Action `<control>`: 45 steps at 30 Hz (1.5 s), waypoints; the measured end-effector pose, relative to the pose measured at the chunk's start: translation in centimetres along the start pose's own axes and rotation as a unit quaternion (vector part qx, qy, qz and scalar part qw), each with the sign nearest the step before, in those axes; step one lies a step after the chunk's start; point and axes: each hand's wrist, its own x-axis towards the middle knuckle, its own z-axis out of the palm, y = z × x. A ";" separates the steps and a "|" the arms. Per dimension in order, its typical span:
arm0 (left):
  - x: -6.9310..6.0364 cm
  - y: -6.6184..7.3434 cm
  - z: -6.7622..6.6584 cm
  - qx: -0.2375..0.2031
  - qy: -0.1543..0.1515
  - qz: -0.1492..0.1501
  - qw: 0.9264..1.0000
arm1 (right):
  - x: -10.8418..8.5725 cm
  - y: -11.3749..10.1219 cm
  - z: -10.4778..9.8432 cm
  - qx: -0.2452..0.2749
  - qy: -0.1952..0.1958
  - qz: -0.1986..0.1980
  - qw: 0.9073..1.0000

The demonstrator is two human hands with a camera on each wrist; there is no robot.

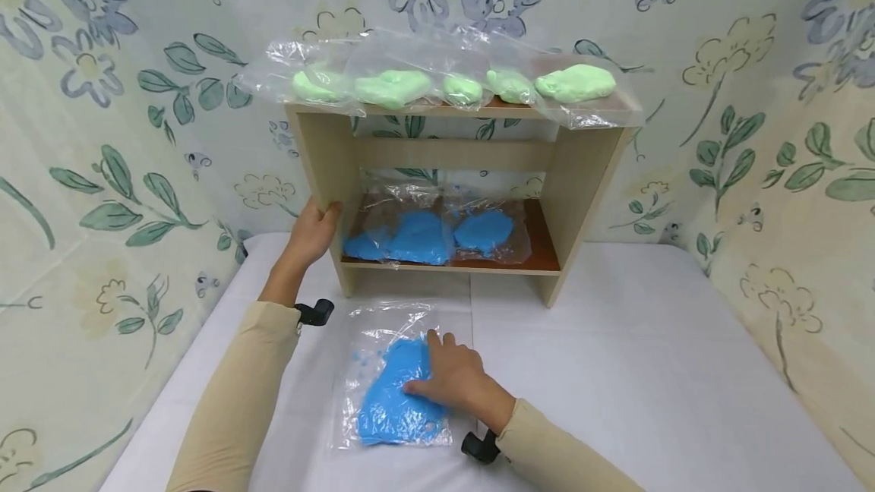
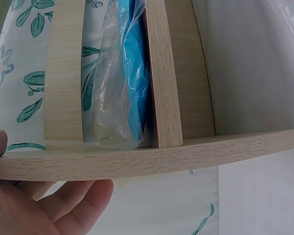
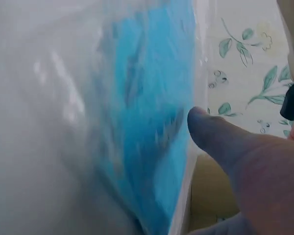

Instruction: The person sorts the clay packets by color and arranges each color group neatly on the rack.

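My left hand [image 1: 313, 234] grips the left side panel of a small wooden shelf [image 1: 598, 173]. In the left wrist view the thumb lies on one face of that panel [image 2: 137, 164] and the fingers on the other. On the table in front of the shelf lies a clear plastic bag with a flat blue soft mass [image 1: 393, 401] inside. My right hand [image 1: 454, 374] is over the bag's right side, thumb and fingers spread, the thumb at the blue mass. The right wrist view shows the blue mass [image 3: 152, 88] blurred beside the thumb [image 3: 220, 137]; the other fingers are mostly hidden.
Clear bags with blue masses [image 1: 418, 238] lie on the shelf's lower board. Several bagged light green lumps [image 1: 393, 88] rest along its top, plastic hanging over the front edge. A white cloth [image 1: 649, 370] covers the table. Flower-patterned fabric [image 1: 738, 135] stands behind and at both sides.
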 end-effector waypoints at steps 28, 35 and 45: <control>-0.2 0.5 0.1 0.007 0.012 -0.001 1.000 | -0.4 5.9 -3.5 0.265 -0.031 -0.030 0.963; -0.4 0.4 0.2 0.005 0.008 -0.015 1.000 | -1.0 7.0 -4.9 0.212 0.016 -0.101 0.972; -0.2 0.1 0.2 0.000 0.011 -0.009 1.000 | -2.6 7.9 -7.6 0.171 0.050 -0.165 0.970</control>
